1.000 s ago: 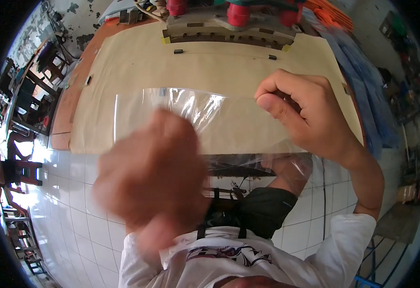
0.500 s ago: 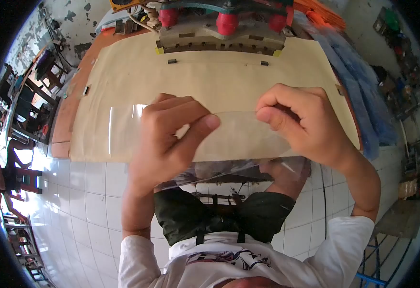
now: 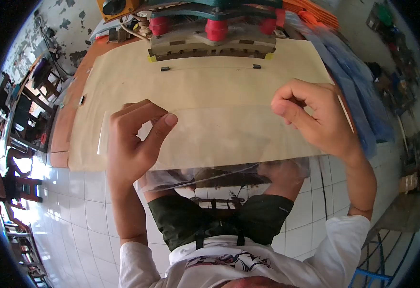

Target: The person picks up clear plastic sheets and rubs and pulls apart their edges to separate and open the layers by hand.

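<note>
A clear plastic sheet stretches between my two hands over the front of the tan board, and its lower part hangs past the front edge above my lap. My left hand pinches the sheet's upper edge between thumb and fingers, with a strip of film showing to its left. On the other side, my right hand is closed in a pinch at the sheet's upper right edge. Past the sheet, two small black blocks lie on the board in front of the machine.
A machine head with red cylindrical parts stands at the back of the tan-covered table. Blue translucent plastic is heaped along the right edge, with orange material behind it. A blue-framed stand is at lower right.
My hands have moved farther apart, the left one going left and the right one slightly right, with the sheet spread wider between them. The whole view has shifted slightly.
</note>
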